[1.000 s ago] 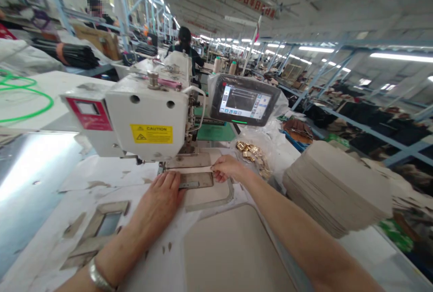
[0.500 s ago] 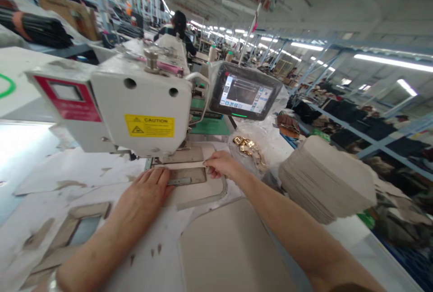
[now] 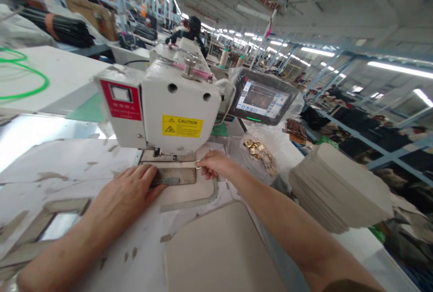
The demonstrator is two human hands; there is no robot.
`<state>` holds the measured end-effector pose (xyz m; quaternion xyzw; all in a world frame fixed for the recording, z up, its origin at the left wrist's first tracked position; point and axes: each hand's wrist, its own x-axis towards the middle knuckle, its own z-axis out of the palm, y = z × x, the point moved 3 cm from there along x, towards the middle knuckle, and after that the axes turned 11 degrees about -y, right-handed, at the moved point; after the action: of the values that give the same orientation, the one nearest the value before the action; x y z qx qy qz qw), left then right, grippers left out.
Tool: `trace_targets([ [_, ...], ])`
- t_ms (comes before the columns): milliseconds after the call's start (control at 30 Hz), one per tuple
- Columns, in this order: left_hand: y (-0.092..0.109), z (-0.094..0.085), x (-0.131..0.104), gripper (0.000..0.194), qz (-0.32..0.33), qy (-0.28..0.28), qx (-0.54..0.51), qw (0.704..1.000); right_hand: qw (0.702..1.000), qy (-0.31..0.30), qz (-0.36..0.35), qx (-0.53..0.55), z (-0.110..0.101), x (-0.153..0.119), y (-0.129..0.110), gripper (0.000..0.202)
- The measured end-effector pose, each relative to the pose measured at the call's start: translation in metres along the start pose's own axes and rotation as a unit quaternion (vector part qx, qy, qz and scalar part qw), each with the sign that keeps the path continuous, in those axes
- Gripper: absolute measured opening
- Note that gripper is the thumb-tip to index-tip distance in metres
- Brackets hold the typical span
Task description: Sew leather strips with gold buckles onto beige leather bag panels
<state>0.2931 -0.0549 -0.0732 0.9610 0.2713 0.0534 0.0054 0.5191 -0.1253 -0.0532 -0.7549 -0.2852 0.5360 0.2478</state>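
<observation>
A flat beige panel (image 3: 189, 192) lies in a clamp plate under the head of an industrial sewing machine (image 3: 181, 102). My left hand (image 3: 130, 188) rests flat, fingers stretched out, on the left end of the plate's brown frame (image 3: 186, 175). At the right end of a narrow pale strip (image 3: 179, 164) my right hand (image 3: 213, 164) is closed in a pinch. A thin, shiny metal piece (image 3: 198, 164) pokes out from those fingertips; its full shape is hidden. Close in front lies another beige panel (image 3: 216, 247).
A stack of beige panels (image 3: 338, 188) stands at the right. Gold buckles (image 3: 257, 150) lie in a plastic bag beside the machine, below a control screen (image 3: 264, 95). An empty brown frame (image 3: 43, 210) and scraps lie at left. Another person (image 3: 192, 32) sits farther back.
The panel and clamp plate have slid left relative to the machine head, with both hands moving along. My view has turned left, so the machine appears farther right.
</observation>
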Motion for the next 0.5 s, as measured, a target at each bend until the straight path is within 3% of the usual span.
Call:
trace_targets([
  [300,-0.031,-0.006,-0.012,0.042,-0.023,0.003,-0.015,1.0,1.0,-0.023,-0.012,-0.002,0.029,0.015,-0.02,0.023],
  [500,-0.021,-0.005,0.002,0.042,-0.012,0.008,-0.025,1.0,1.0,-0.024,0.004,-0.002,0.015,0.018,-0.02,0.022],
])
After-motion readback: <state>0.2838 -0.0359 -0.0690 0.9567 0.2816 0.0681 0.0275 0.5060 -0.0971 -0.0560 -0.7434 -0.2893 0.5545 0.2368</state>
